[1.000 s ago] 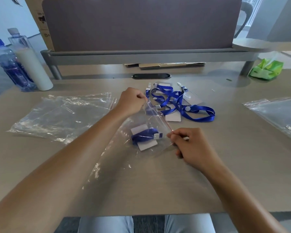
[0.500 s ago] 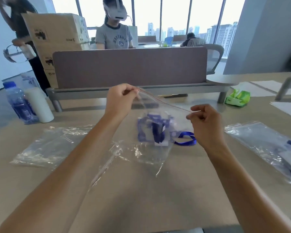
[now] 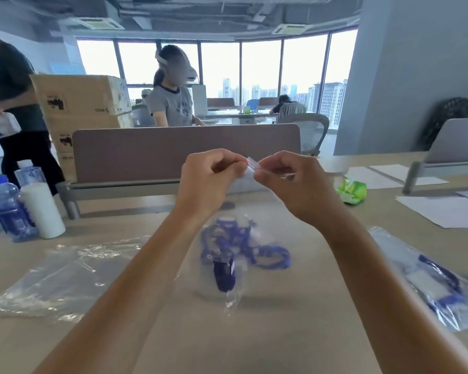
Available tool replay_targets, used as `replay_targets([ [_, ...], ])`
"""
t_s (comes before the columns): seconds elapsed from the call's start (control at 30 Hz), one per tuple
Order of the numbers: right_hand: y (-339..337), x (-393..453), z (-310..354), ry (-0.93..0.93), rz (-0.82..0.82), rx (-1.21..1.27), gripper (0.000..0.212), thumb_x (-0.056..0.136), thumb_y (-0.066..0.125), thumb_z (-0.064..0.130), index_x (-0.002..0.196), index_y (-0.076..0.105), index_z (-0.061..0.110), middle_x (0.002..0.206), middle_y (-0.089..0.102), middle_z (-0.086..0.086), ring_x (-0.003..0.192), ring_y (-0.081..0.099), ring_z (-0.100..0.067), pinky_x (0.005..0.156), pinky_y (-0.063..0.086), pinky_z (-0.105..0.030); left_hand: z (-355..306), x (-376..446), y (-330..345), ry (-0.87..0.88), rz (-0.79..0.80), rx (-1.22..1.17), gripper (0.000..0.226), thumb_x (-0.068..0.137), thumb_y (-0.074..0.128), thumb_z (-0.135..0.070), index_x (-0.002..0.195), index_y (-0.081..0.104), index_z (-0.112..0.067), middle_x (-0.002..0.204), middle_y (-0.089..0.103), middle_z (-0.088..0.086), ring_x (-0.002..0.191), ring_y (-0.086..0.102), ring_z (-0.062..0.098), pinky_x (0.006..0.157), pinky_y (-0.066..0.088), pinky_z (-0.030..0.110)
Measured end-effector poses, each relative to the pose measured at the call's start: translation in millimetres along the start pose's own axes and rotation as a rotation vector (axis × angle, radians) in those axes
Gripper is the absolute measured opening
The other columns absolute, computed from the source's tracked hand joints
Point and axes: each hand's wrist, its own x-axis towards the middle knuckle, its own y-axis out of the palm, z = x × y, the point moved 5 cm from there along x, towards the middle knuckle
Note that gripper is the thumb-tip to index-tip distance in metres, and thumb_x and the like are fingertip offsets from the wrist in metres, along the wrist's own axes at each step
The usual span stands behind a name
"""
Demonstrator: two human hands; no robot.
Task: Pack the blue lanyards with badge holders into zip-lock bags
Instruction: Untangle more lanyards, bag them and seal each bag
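I hold a clear zip-lock bag (image 3: 235,290) up above the table by its top strip. My left hand (image 3: 208,182) and my right hand (image 3: 292,182) pinch that strip close together, fingertips almost touching. A rolled blue lanyard with badge holder (image 3: 224,276) hangs at the bag's bottom, blurred. Behind it, loose blue lanyards (image 3: 268,257) lie on the table. A filled zip-lock bag (image 3: 438,282) with a blue lanyard rests at the right.
A pile of clear bags (image 3: 62,273) lies at the left. Two bottles (image 3: 8,209) and a white cylinder (image 3: 42,209) stand far left. A desk divider (image 3: 184,149), a green packet (image 3: 351,191), papers (image 3: 441,209) and two people beyond the divider are in view.
The bag went from lying on the table to being lifted. My hands have drawn together along the top strip, and my head has tilted upward.
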Motion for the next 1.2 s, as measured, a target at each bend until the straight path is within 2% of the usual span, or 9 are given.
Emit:
replay_targets([
  [0.13,-6,3,-5,-0.046,0.024,0.087,0.002,0.088,0.081,0.024,0.088,0.079,0.023,0.078,0.076,0.012,0.07,0.066,0.003,0.07,0.046,-0.009,-4,-4,10,-0.02,0.01,-0.028,0.005,0.085,0.078,-0.013,0.084,0.08,-0.018,0.075,0.076,-0.005,0.068,0.068,0.006,0.062,0.047,0.015],
  [0.23,-10,2,-12,-0.04,0.023,0.11,0.002,0.087,0.081,0.021,0.086,0.08,0.022,0.074,0.075,0.013,0.067,0.065,0.003,0.067,0.045,-0.009,0,-7,17,-0.065,0.013,-0.028,0.004,0.086,0.078,-0.016,0.084,0.079,-0.019,0.077,0.076,-0.002,0.075,0.072,0.017,0.064,0.056,0.028],
  [0.37,-12,1,-20,-0.016,0.043,0.153,0.004,0.086,0.082,0.019,0.083,0.079,0.02,0.07,0.073,0.015,0.062,0.061,0.003,0.062,0.043,-0.007,4,-8,28,-0.075,0.044,0.002,0.007,0.089,0.075,-0.017,0.086,0.081,-0.02,0.078,0.076,-0.002,0.077,0.071,0.023,0.067,0.059,0.04],
  [0.5,-16,2,-26,-0.01,0.05,0.126,0.006,0.086,0.082,0.022,0.082,0.078,0.02,0.065,0.069,0.016,0.058,0.057,0.002,0.058,0.04,-0.007,3,-9,36,-0.002,0.079,0.078,0.008,0.092,0.073,-0.016,0.093,0.081,-0.017,0.082,0.077,-0.008,0.079,0.071,0.008,0.073,0.057,0.022],
  [0.63,-16,0,-31,-0.006,0.058,0.072,0.007,0.087,0.081,0.025,0.081,0.078,0.022,0.068,0.071,0.011,0.058,0.055,0.002,0.059,0.041,-0.007,4,-12,42,0.055,0.068,0.159,0.008,0.093,0.072,-0.017,0.092,0.08,-0.018,0.083,0.075,-0.011,0.08,0.068,0.006,0.071,0.048,0.011],
  [0.8,-19,-1,-32,0.008,0.065,0.033,0.008,0.088,0.079,0.024,0.081,0.078,0.02,0.065,0.07,0.008,0.052,0.053,0.001,0.053,0.039,-0.008,6,-13,44,0.079,0.041,0.187,0.009,0.095,0.068,-0.017,0.09,0.075,-0.021,0.083,0.072,-0.013,0.081,0.065,0.005,0.073,0.051,0.015],
  [0.97,-17,-3,-34,0.014,0.075,0.004,0.008,0.089,0.077,0.026,0.082,0.077,0.021,0.07,0.072,0.004,0.056,0.054,0.0,0.055,0.042,-0.01,8,-16,46,0.051,0.059,0.164,0.009,0.095,0.07,-0.021,0.091,0.072,-0.028,0.083,0.07,-0.014,0.081,0.063,0.001,0.07,0.051,0.012],
  [1.07,-16,-5,-34,0.009,0.093,-0.003,0.007,0.089,0.078,0.026,0.085,0.078,0.021,0.072,0.074,0.007,0.06,0.06,0.0,0.057,0.045,-0.009,13,-17,45,0.053,0.095,0.166,0.012,0.094,0.071,-0.023,0.088,0.073,-0.033,0.083,0.071,-0.015,0.08,0.064,0.006,0.071,0.055,0.019],
  [1.2,-14,-7,-40,0.057,0.083,-0.021,0.009,0.085,0.078,0.025,0.077,0.077,0.021,0.066,0.072,0.003,0.054,0.055,-0.002,0.053,0.044,-0.016,19,-19,43,0.059,0.094,0.178,0.007,0.094,0.07,-0.02,0.09,0.075,-0.02,0.082,0.071,-0.009,0.08,0.064,0.014,0.074,0.056,0.03],
])
